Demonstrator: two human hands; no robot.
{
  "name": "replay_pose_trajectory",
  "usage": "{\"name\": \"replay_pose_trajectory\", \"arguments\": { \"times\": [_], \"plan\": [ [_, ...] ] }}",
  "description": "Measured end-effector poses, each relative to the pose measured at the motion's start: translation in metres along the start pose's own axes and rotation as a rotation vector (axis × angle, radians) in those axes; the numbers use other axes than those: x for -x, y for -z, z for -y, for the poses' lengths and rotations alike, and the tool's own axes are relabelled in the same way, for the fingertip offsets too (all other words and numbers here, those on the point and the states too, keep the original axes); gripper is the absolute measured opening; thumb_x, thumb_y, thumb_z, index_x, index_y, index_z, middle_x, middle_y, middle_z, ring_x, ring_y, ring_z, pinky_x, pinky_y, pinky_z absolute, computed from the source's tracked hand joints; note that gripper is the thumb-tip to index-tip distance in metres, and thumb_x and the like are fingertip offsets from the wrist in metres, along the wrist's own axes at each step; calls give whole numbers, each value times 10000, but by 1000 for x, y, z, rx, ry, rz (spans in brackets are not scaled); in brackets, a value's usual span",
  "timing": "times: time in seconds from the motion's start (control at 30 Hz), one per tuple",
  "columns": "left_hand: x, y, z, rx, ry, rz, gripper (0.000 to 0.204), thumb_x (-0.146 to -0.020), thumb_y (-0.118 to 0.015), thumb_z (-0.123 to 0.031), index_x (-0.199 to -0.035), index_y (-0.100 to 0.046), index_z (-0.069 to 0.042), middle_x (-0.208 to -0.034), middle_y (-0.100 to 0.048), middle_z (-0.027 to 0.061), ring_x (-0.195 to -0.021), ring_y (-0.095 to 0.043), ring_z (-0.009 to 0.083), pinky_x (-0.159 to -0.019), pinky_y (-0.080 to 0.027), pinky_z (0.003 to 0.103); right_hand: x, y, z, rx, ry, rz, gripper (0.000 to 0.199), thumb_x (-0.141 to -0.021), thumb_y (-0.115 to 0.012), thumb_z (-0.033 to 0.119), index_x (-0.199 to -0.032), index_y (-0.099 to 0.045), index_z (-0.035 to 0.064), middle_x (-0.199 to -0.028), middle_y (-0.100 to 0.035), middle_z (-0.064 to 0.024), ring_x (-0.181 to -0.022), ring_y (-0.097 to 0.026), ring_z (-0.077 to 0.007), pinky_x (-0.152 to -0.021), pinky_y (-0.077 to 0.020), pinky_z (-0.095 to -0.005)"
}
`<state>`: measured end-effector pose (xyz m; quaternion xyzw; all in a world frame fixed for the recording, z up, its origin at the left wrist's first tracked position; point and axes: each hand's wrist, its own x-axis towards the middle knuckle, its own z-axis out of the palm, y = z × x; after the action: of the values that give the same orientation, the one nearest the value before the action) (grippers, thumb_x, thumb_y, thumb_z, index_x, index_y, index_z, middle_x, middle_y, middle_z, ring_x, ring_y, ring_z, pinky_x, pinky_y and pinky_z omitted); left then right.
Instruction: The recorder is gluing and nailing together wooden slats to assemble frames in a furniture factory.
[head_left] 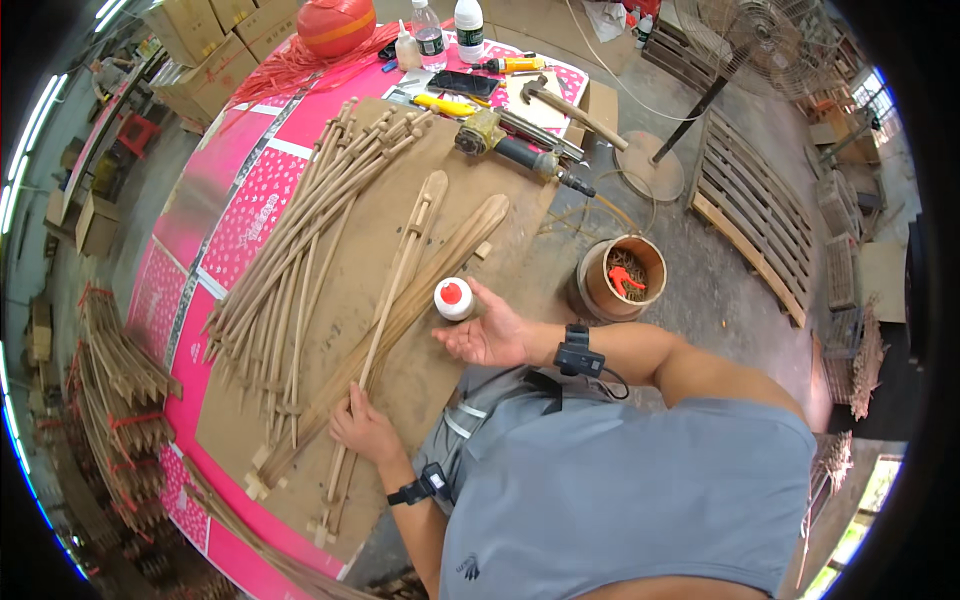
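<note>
My left hand (pixel 366 428) is closed around the lower part of a long thin wooden stick (pixel 385 305), thumb and fingertips pressed on it. This stick slants across the brown board (pixel 415 390) beside a longer wooden piece (pixel 430 190) with a rounded end. Palm up and fingers loosely spread, my right hand (pixel 490 332) is beside a white bottle with a red cap (pixel 453 298). Its thumb is at the bottle's side, not wrapped round it. Just left of that bottle lie flat wooden strips with a pointed end (pixel 480 218).
A large pile of wooden sticks with small crosspieces (pixel 290 260) covers the board's left. Behind are a power tool (pixel 510 150), a hammer (pixel 570 110), a phone (pixel 465 84) and bottles (pixel 428 40). A wooden bucket (pixel 640 265) and a fan (pixel 765 35) stand at right.
</note>
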<state>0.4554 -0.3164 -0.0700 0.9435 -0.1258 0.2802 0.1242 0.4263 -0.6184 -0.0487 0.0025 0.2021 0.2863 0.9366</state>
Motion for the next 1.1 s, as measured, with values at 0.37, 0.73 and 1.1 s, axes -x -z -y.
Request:
{"name": "replay_pose_trajectory", "arguments": {
  "times": [0.37,0.73,1.1],
  "plan": [
    [7,-2,7,22,-24,-23,246,-941,-732,-170,-1187,-737,-174,-956,-612,68,-927,-593,307,-852,-449,494,17,-27,67,681,875,-143,422,-1005,-669,371,-1282,-602,60,-1158,-725,-87,-996,-707,-201,-809,-589,-310],
    [5,-6,8,37,-53,-38,224,-948,-725,-164,-1172,-739,-158,-965,-616,69,-920,-587,312,-857,-457,493,20,-40,105,1175,1341,-373,644,-835,-883,137,-1347,-506,30,-1233,-664,-60,-1125,-654,-156,-976,-544,-334],
    [5,-3,8,23,-35,-50,201,-952,-727,-177,-1144,-754,-127,-940,-633,67,-910,-596,304,-876,-457,491,15,-45,99,1196,1361,-377,639,-812,-901,151,-1334,-553,30,-1234,-683,-63,-1146,-656,-156,-1001,-535,-331]
  ]
}}
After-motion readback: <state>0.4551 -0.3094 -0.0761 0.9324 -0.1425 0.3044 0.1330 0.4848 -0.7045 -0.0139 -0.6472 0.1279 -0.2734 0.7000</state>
